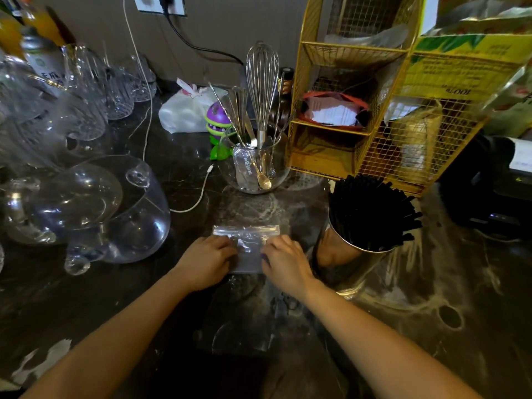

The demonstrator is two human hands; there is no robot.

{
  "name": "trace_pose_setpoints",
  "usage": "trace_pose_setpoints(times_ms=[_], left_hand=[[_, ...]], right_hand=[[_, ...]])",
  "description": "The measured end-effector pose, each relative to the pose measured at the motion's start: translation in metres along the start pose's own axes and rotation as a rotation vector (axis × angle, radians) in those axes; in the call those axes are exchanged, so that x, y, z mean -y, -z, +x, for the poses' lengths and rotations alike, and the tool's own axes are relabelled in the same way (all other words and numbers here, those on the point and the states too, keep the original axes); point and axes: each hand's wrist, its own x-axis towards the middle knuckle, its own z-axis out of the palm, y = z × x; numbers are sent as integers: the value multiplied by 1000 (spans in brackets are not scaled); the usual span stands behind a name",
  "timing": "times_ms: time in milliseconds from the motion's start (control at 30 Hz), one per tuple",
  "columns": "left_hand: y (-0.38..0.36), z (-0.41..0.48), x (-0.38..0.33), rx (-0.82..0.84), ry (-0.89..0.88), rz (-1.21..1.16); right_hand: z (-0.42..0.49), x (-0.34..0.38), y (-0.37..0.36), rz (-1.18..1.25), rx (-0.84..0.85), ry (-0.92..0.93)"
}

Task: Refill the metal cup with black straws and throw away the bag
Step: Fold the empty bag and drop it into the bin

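Note:
A clear plastic zip bag [248, 240] lies flat on the dark marble counter, its zip strip facing away from me. My left hand [205, 262] grips its left side and my right hand [285, 264] grips its right side, fingers curled over the plastic. To the right stands the metal cup [342, 256], packed with black straws [371, 211] that fan out above its rim. The bag looks empty; nothing dark shows through it.
A glass bowl [253, 165] with a whisk and spoons stands behind the bag. Glass teapots and jars [115, 208] crowd the left. A yellow wire rack [359, 110] rises behind the cup. A white charging cable [198, 197] trails across the counter.

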Motion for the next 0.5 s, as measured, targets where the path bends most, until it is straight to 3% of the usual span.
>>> trace_pose_setpoints(times_ms=[167,400,500], left_hand=[[6,-6,-8,159,44,47],[5,1,-16,-10,18,154],[15,8,-14,51,112,70]], right_hand=[[-5,0,7,-114,130,56],[-1,2,8,-162,109,65],[4,1,18,-36,87,40]])
